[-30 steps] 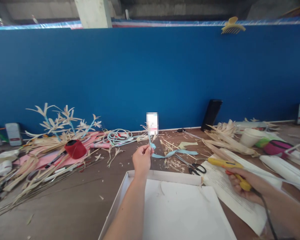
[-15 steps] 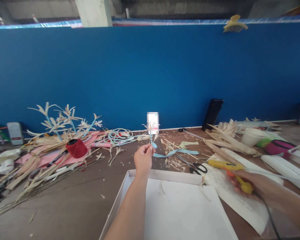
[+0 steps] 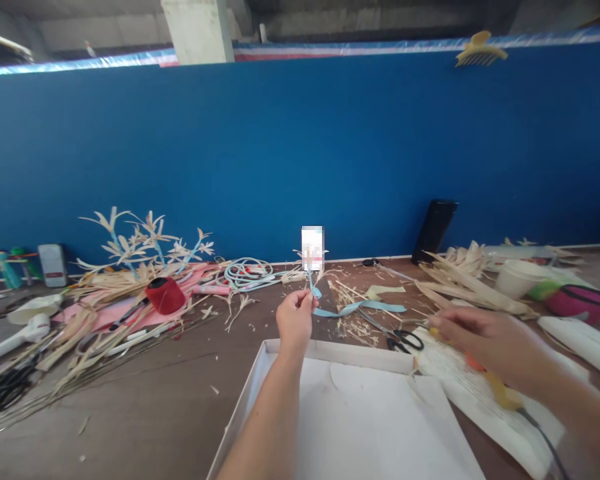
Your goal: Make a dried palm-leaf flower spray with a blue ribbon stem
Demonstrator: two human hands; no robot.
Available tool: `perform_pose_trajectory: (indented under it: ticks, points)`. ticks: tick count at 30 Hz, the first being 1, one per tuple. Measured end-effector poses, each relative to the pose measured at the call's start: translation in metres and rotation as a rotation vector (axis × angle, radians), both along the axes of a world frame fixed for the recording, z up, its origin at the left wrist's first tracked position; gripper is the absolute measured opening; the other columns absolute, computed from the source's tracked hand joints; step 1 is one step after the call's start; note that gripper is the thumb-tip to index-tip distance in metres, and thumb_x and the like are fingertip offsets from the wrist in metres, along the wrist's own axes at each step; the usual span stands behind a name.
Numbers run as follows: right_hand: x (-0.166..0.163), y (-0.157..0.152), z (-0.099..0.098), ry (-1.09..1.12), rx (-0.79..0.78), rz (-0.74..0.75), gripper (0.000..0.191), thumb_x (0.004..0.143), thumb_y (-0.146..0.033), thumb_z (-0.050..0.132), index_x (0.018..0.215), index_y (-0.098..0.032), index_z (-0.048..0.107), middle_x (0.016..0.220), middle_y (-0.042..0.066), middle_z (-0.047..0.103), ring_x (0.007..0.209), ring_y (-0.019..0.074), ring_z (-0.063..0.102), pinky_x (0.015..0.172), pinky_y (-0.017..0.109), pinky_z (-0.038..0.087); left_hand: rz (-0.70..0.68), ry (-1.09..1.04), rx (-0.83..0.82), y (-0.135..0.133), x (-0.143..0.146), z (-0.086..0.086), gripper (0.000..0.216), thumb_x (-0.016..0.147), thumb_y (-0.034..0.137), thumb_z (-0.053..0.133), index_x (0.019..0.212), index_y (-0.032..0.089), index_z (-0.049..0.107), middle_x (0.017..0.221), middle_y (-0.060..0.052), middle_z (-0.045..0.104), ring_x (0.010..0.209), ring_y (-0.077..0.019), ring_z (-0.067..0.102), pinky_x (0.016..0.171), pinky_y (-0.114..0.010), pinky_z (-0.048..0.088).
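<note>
My left hand (image 3: 295, 320) is above the far end of a white box lid (image 3: 370, 413), its thumb and fingertips pinched on a thin flower stem (image 3: 310, 277) wrapped in light blue ribbon. A loose blue ribbon (image 3: 360, 307) trails right from those fingers. The flower head is partly lost against a bright blurred patch. At the right, my right hand (image 3: 475, 333) is over a yellow glue gun (image 3: 504, 393), hiding most of it. That hand is smeared by motion, so I cannot tell whether it grips the gun. Black-handled scissors (image 3: 405, 340) lie between the hands.
Several pale husk flowers (image 3: 125, 247) stand at the left behind a red thread spool (image 3: 165, 295). Coiled light blue cord (image 3: 247, 275) lies near the blue partition (image 3: 300, 147). Dry husks (image 3: 470, 280), a paper cup (image 3: 520, 277) and printed paper (image 3: 485, 407) occupy the right side.
My right hand has moved from the glue gun's handle area up and left, toward its front end. The view has shifted slightly left. My left hand keeps its pinch on the stem.
</note>
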State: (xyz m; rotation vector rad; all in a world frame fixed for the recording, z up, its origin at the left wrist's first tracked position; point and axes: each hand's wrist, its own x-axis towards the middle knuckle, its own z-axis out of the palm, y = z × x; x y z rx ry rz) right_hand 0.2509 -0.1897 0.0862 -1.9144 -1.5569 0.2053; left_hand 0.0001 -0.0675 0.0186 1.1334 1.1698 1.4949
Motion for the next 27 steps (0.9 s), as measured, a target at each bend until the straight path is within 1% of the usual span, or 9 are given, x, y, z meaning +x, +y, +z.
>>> perform_pose_trajectory:
  ticks: [2,5,8,9,12,15,19,23,27]
  points:
    - [-0.029,0.021,-0.001,0.066,-0.057,0.159,0.033,0.075,-0.051,0.05,0.068,-0.023,0.065,0.057,0.0,0.062,0.052,0.0141,0.054,0.048,0.024,0.037,-0.002,0.004,0.007,-0.001,-0.001,0.002,0.024,0.069,0.031,0.058,0.082,0.013,0.065,0.07,-0.006,0.067,0.064,-0.0142,0.062,0.063,-0.026,0.048]
    - [-0.066,0.062,-0.006,0.245,0.013,0.238,0.031,0.075,-0.048,0.05,0.085,-0.024,0.068,0.072,0.001,0.067,0.062,0.0163,0.058,0.056,0.026,0.042,-0.018,-0.033,0.004,-0.001,-0.001,0.004,0.025,0.068,0.032,0.06,0.082,0.012,0.066,0.071,-0.006,0.067,0.065,-0.0146,0.063,0.064,-0.026,0.049]
    - [-0.096,0.103,-0.011,0.385,0.07,0.346,0.028,0.076,-0.036,0.051,0.097,-0.026,0.067,0.1,0.002,0.067,0.088,0.0187,0.059,0.079,0.03,0.043,-0.041,-0.143,-0.04,0.0,-0.002,0.006,0.026,0.065,0.032,0.064,0.081,0.012,0.065,0.07,-0.006,0.067,0.063,-0.0144,0.063,0.064,-0.026,0.05]
    - [-0.104,0.114,-0.012,0.443,0.06,0.383,0.029,0.075,-0.032,0.051,0.099,-0.024,0.066,0.104,0.002,0.066,0.094,0.0186,0.058,0.084,0.03,0.041,-0.049,-0.174,-0.048,0.001,-0.003,0.006,0.027,0.064,0.032,0.065,0.08,0.011,0.065,0.07,-0.006,0.067,0.063,-0.0141,0.063,0.064,-0.026,0.05]
    - [-0.12,0.136,-0.018,0.593,-0.049,0.456,0.03,0.072,-0.024,0.048,0.095,-0.021,0.068,0.102,0.003,0.067,0.096,0.0184,0.057,0.088,0.032,0.04,-0.091,-0.228,-0.044,0.002,-0.004,0.007,0.028,0.062,0.032,0.067,0.081,0.011,0.065,0.07,-0.006,0.067,0.061,-0.0132,0.063,0.064,-0.026,0.051]
    - [-0.124,0.143,-0.028,0.689,-0.126,0.52,0.03,0.07,-0.024,0.049,0.093,-0.019,0.068,0.099,0.003,0.067,0.094,0.019,0.058,0.086,0.032,0.041,-0.115,-0.248,-0.045,0.002,-0.004,0.008,0.027,0.062,0.031,0.068,0.08,0.011,0.065,0.068,-0.005,0.067,0.061,-0.0133,0.062,0.064,-0.027,0.051]
    - [-0.122,0.138,-0.038,0.787,-0.126,0.519,0.029,0.07,-0.028,0.053,0.093,-0.02,0.068,0.093,0.003,0.068,0.09,0.0186,0.059,0.081,0.03,0.043,-0.114,-0.222,-0.046,0.001,-0.003,0.011,0.025,0.063,0.03,0.066,0.079,0.011,0.066,0.068,-0.005,0.067,0.061,-0.0128,0.062,0.063,-0.025,0.051]
    - [-0.123,0.129,-0.034,0.888,-0.122,0.449,0.024,0.066,-0.028,0.058,0.086,-0.017,0.068,0.08,0.004,0.069,0.075,0.0174,0.061,0.069,0.027,0.045,-0.112,-0.198,-0.04,-0.001,-0.001,0.011,0.024,0.064,0.03,0.067,0.079,0.012,0.066,0.069,-0.005,0.067,0.06,-0.0122,0.061,0.062,-0.024,0.05]
    - [-0.126,0.127,-0.029,0.945,-0.123,0.442,0.021,0.063,-0.029,0.062,0.08,-0.017,0.066,0.069,0.002,0.067,0.061,0.0146,0.059,0.058,0.025,0.045,-0.128,-0.206,-0.046,-0.002,-0.001,0.012,0.024,0.062,0.031,0.068,0.077,0.012,0.066,0.067,-0.004,0.066,0.059,-0.0118,0.06,0.06,-0.023,0.05]
